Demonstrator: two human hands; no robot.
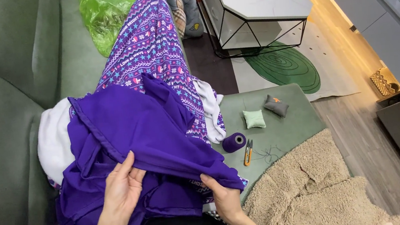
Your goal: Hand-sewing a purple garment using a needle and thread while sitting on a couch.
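Purple fabric [133, 128] lies bunched across the person's lap on the green sofa [5, 72]. Left hand [122, 188] grasps its folded edge in the fingers; right hand [225, 195] pinches the same edge near the corner. Purple thread spool [234, 142] and small snips [248, 153] sit just beside it.

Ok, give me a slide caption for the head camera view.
Both hands, left and right, hold plain purple fabric on a green sofa, beside a purple thread spool.
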